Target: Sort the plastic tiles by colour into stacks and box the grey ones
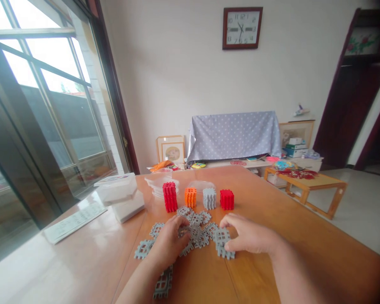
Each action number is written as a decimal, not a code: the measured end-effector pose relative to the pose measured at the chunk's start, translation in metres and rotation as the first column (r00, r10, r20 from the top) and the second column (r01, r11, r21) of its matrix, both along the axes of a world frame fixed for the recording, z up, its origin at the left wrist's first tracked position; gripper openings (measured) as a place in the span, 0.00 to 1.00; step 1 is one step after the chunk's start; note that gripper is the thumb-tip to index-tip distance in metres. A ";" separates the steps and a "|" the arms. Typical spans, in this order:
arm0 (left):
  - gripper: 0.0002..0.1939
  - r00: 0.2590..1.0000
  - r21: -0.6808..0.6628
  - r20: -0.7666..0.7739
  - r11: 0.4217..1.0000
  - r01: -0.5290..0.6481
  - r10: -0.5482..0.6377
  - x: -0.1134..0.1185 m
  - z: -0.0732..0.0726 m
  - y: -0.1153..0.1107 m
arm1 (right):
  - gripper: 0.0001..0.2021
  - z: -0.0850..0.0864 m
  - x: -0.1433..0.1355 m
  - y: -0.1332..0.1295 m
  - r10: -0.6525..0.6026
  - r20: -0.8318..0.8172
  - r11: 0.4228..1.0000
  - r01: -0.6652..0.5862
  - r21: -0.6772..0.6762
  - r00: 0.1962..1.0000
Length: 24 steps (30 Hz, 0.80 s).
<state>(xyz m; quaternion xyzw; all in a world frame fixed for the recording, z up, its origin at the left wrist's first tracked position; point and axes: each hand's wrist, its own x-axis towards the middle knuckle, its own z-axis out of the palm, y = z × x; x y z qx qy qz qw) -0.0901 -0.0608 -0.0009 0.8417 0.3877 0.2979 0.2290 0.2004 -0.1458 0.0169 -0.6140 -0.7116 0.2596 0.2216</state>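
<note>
The wooden table is supporting all the listed parts. The notched grey pieces are lying loose and overlapping around the left hand, with others resting beside the left forearm. The left hand is curling over them, thumb and fingers narrowly spaced; whether it is gripping one cannot be told. The right hand is holding a wide thumb-to-finger gap at the right-hand grey pieces. Beyond the loose pieces, the tall red stack is standing leftmost, followed rightward by the orange stack, light-grey stack and short red stack.
</note>
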 end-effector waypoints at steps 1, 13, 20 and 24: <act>0.10 1.000 0.005 -0.001 1.000 -0.002 0.002 -0.001 -0.001 0.001 | 0.21 0.000 0.000 -0.002 -0.007 0.015 1.000 0.008 -0.020 1.000; 0.14 0.996 0.126 -0.082 0.992 -0.018 0.029 0.002 0.002 -0.008 | 0.21 -0.017 -0.009 0.011 -0.104 -0.045 0.992 0.107 0.070 0.994; 0.28 0.951 0.087 -0.256 0.976 0.202 -0.174 0.017 0.011 -0.031 | 0.25 -0.028 -0.032 0.027 -0.140 0.041 0.979 0.132 0.156 0.989; 0.28 0.931 0.051 -0.291 0.969 0.243 -0.219 0.019 0.004 -0.032 | 0.28 -0.031 -0.042 0.028 -0.075 0.005 0.990 0.074 0.122 0.997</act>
